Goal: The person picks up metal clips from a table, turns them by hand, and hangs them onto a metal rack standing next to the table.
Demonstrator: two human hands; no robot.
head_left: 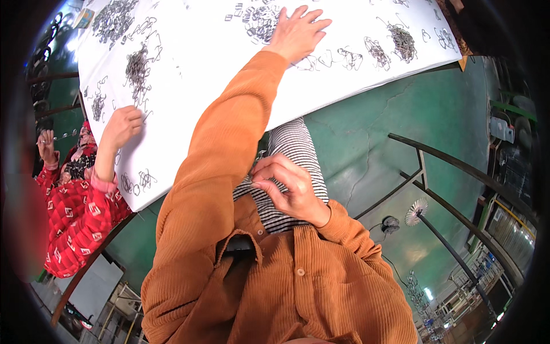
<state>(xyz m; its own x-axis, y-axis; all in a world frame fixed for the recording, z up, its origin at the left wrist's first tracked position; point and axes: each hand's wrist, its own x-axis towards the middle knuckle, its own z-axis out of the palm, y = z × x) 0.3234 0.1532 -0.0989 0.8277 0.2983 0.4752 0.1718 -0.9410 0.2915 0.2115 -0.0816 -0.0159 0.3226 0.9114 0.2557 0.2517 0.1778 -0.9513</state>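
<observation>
Reaching far out, I see my left grip (pixel 298 31) lying flat and released on the white tabletop (pixel 229 69), fingertips touching the pile of small metal clips (pixel 260 23) just ahead-left of it. My right grip (pixel 286 186) pinches a small wire piece (pixel 260 156) near my chest, well behind.

Green floor (pixel 412 114), dark metal railing (pixel 458 166), co-worker's red patterned sleeve (pixel 80 212), small round fan (pixel 416 211)

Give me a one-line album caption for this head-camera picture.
Left hand reaches into wire pieces on a white table; right hand rests at the striped shirt.
</observation>
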